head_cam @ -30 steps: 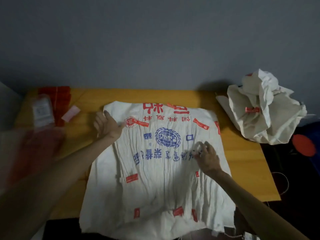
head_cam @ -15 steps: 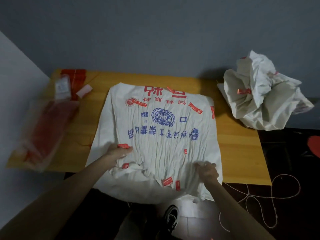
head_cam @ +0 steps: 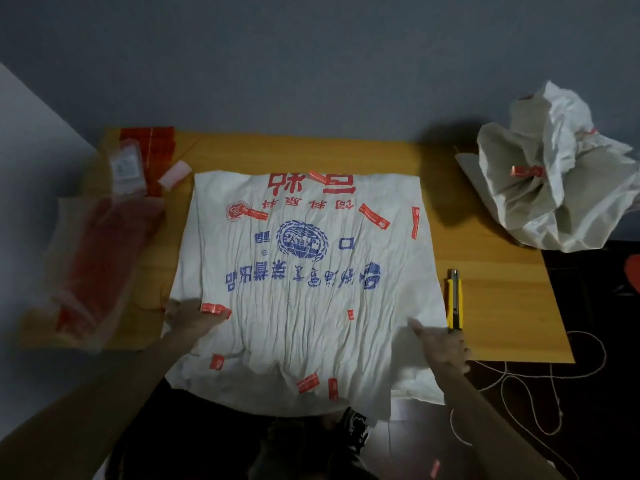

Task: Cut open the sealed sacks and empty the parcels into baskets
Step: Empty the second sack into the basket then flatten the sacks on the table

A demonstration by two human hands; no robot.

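A flat white woven sack [head_cam: 304, 282] with red and blue print and red tape strips lies across the wooden table [head_cam: 491, 282], its near edge hanging over the front. My left hand [head_cam: 192, 318] rests flat on the sack's near left part, fingers spread. My right hand [head_cam: 440, 344] lies palm down at the sack's near right edge, beside the tip of a yellow utility knife [head_cam: 454, 299]. Neither hand grips anything that I can see.
A clear bag of red items [head_cam: 93, 268] sits at the table's left edge, with red packets [head_cam: 152, 150] behind it. A crumpled white sack [head_cam: 561, 181] is at the right. String [head_cam: 530, 382] trails on the dark floor. My shoe [head_cam: 349, 427] shows below.
The sack's near edge, bunched up half a second ago, now lies smoothed out. My right hand moved out to the right edge, and the yellow knife has come into view.
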